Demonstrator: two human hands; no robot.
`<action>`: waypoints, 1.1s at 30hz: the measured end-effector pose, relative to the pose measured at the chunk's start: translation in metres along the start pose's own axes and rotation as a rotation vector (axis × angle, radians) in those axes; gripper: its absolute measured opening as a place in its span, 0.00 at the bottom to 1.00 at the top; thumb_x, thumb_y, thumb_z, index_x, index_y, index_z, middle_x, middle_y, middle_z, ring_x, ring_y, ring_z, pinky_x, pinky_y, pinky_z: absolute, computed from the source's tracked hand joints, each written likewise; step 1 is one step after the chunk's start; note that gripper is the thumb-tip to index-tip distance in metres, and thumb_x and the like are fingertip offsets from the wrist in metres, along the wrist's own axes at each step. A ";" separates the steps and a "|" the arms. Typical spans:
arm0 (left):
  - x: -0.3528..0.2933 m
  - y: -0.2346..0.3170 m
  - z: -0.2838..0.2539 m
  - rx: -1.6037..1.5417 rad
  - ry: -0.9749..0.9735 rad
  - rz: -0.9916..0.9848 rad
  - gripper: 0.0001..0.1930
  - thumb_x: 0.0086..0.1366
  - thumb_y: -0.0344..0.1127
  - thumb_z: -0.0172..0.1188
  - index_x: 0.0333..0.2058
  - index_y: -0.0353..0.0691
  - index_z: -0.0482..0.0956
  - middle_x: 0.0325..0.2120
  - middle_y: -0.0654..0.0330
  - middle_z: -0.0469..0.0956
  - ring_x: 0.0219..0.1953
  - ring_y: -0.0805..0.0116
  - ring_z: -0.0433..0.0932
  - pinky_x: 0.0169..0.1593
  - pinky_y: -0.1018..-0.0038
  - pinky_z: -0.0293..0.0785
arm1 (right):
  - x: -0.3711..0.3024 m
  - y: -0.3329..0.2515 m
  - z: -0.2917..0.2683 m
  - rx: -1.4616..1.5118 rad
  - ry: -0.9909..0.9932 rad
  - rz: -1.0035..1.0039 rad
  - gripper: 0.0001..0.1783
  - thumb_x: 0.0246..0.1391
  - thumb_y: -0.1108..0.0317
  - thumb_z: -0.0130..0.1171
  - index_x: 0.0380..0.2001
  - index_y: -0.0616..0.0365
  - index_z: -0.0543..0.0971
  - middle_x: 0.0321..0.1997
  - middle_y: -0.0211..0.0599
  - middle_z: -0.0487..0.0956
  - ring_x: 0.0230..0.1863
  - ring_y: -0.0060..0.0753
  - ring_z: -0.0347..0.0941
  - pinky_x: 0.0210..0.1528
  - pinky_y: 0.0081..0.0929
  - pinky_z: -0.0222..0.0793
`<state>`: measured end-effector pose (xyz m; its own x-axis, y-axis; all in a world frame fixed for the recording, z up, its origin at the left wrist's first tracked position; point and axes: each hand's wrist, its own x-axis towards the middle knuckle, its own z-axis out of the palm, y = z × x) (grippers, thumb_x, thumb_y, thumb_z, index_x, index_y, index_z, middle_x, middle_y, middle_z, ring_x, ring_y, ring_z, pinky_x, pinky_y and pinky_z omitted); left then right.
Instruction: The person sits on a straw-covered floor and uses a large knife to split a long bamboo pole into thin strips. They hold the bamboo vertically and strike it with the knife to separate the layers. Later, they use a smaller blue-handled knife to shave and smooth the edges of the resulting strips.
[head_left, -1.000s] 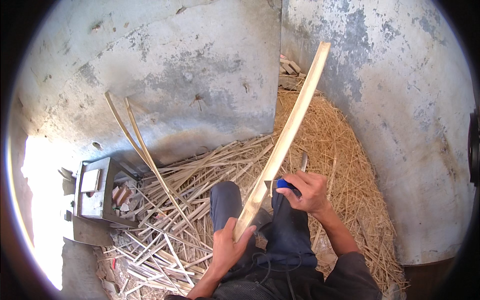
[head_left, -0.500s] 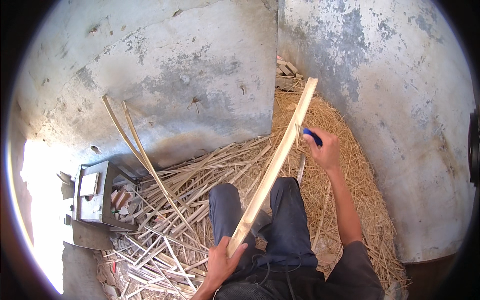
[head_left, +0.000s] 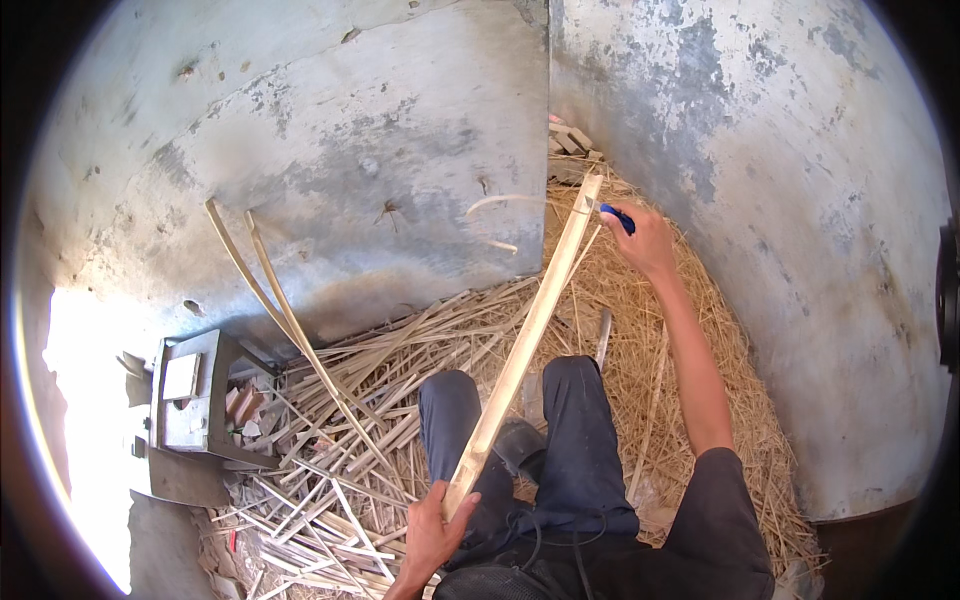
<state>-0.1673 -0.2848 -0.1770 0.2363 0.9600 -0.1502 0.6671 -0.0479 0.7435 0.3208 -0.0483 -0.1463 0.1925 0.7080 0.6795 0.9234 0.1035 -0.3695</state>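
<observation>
A long pale split-bamboo strip [head_left: 524,347] slants away from me between my knees. Its near end is gripped by my left hand [head_left: 430,532], fingers wrapped round the edges. Near the strip's far end, my right hand [head_left: 652,240] is closed on a blue-handled knife [head_left: 618,217]. The knife's blade is at the right edge of the strip and hard to see. A thin curled shaving [head_left: 505,199] is in the air left of the strip's far end, with a shorter piece [head_left: 500,245] below it. A narrow sliver [head_left: 584,254] stands off the strip's right side.
Many cut strips [head_left: 330,520] lie heaped on the left floor, and two long strips [head_left: 262,262] rise from there. Straw-like shavings [head_left: 690,400] cover the right floor. A worn wooden stool [head_left: 192,405] stands at the left. Peeling walls [head_left: 330,130] meet ahead, near some bricks [head_left: 575,140].
My right hand has moved the knife farther up toward the strip's far end. The strip's far end has shifted left and down. A curled shaving has come into the air.
</observation>
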 end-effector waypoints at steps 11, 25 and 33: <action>0.000 -0.051 -0.003 -0.049 0.027 -0.081 0.22 0.67 0.49 0.73 0.33 0.31 0.82 0.17 0.48 0.77 0.20 0.61 0.78 0.28 0.62 0.71 | 0.011 0.139 -0.032 0.054 -0.132 0.587 0.28 0.70 0.43 0.60 0.47 0.60 0.87 0.27 0.33 0.79 0.26 0.31 0.73 0.37 0.34 0.74; 0.069 0.004 0.027 -0.823 -0.613 -0.085 0.30 0.86 0.56 0.37 0.41 0.32 0.77 0.20 0.70 0.65 0.19 0.79 0.64 0.26 0.78 0.65 | -0.149 -0.131 -0.029 1.264 -0.318 0.651 0.32 0.69 0.49 0.64 0.65 0.64 0.77 0.43 0.34 0.87 0.19 0.08 0.59 0.21 0.14 0.53; 0.091 0.048 0.039 -0.677 -0.630 -0.050 0.34 0.86 0.57 0.36 0.48 0.27 0.80 0.21 0.69 0.65 0.20 0.77 0.69 0.28 0.76 0.70 | -0.143 -0.168 -0.030 1.078 -0.150 0.550 0.29 0.63 0.65 0.72 0.62 0.65 0.74 0.42 0.32 0.83 0.47 0.22 0.81 0.49 0.22 0.77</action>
<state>-0.0862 -0.2100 -0.1800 0.6915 0.6197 -0.3712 0.1787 0.3511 0.9191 0.1486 -0.1875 -0.1623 0.3646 0.9065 0.2128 -0.0321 0.2406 -0.9701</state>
